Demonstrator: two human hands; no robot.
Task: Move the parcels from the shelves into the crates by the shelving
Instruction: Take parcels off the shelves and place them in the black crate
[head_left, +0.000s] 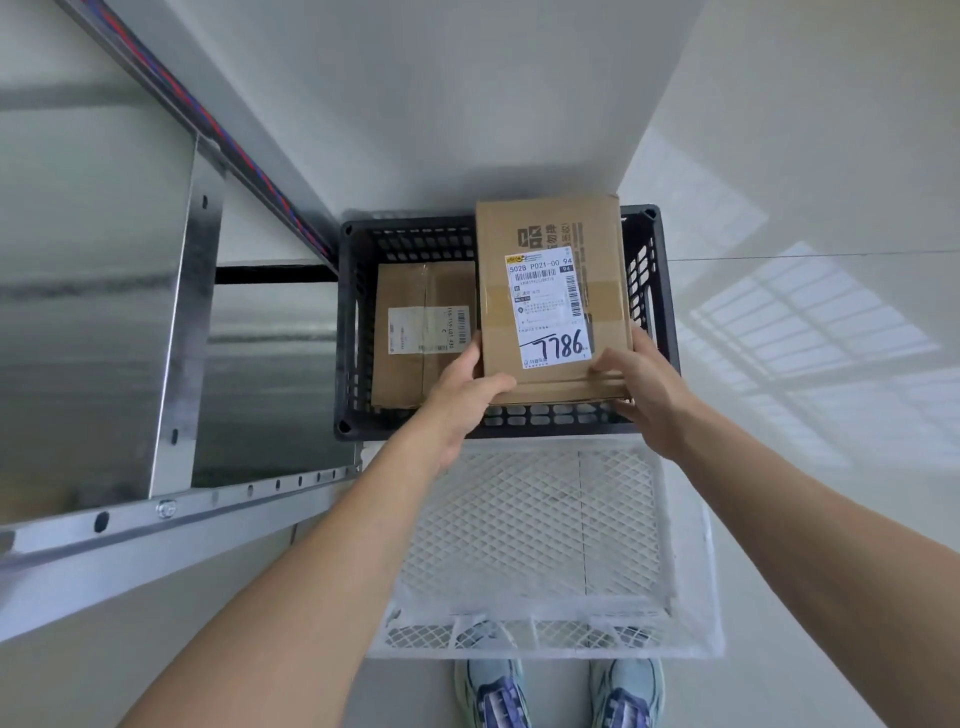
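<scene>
grip: left hand (470, 389) and right hand (644, 387) clamp the labelled parcel (550, 301) at its near corners, thumbs on top | place: parcel between the palms, above the black crate (352, 312), possibly not yet seated; second parcel (423, 332) just outside the left hand | handling: stiff cardboard, seems light; hold opposite edges, keep level
</scene>
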